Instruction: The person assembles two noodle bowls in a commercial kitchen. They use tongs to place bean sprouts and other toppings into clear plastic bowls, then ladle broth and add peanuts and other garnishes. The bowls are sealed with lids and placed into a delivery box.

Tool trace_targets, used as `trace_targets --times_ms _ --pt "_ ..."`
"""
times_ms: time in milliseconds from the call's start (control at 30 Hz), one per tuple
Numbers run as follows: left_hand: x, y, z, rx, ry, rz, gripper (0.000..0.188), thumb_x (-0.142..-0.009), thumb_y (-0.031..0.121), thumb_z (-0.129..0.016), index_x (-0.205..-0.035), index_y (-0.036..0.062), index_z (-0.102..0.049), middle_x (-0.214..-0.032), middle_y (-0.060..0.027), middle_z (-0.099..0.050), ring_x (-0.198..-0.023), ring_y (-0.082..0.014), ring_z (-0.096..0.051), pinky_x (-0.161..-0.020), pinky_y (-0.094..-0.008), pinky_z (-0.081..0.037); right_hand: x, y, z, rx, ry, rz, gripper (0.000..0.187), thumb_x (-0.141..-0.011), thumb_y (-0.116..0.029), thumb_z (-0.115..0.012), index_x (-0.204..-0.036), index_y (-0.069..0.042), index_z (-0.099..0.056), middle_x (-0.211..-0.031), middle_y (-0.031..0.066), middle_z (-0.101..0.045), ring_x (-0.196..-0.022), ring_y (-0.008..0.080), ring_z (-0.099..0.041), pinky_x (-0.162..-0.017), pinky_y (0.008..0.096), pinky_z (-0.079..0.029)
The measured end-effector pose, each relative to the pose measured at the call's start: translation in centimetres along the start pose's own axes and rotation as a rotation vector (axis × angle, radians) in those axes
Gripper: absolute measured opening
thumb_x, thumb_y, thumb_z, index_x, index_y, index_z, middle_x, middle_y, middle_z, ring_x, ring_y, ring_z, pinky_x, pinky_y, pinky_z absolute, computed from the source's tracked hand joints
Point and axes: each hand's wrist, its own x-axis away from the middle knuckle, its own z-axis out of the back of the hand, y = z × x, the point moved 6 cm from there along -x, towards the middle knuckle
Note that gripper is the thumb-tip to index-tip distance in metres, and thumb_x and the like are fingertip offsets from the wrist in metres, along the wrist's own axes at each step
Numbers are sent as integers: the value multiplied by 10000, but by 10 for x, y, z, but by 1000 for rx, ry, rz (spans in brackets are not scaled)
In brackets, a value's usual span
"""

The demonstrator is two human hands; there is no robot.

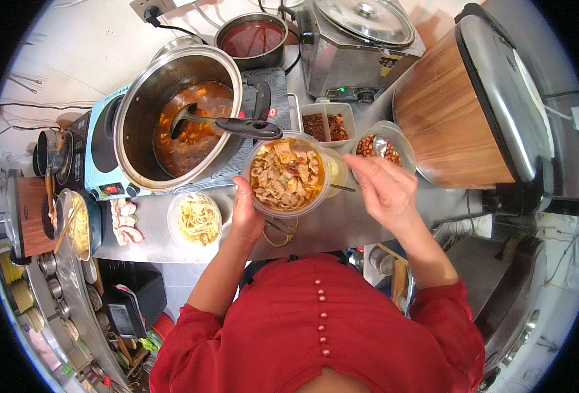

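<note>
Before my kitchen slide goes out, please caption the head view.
Left hand holding a round tub of meat pieces, right hand near a bowl of reddish nuts.

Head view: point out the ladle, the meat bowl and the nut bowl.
Ladle (237, 126): head view, on its black handle.
Meat bowl (290, 213): head view, on its near rim.
Nut bowl (408, 145): head view, on its right inner wall.

I cannot view the fingers of the left grip (243, 213); the meat bowl (283, 213) conceals them. Contents of the right grip (386, 191), if any, are indeterminable from my camera; it also covers part of the peanut bowl (408, 145). The large pot (140, 118) obscures a metal container (175, 44). The lower edge truncates the red shirt (289, 321).
</note>
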Motion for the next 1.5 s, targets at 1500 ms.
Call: trace_targets --times_ms 1500 --pt "72 32 47 -57 -108 160 881 -928 718 -292 -1496 44 -294 -1518 -117 -375 -1383 -270 -383 -1154 -416 -309 163 28 87 17 -139 -1093 404 -766 -238 -722 -1093 -3 -692 -787 114 -715 -681 211 -688 -635 336 -546"
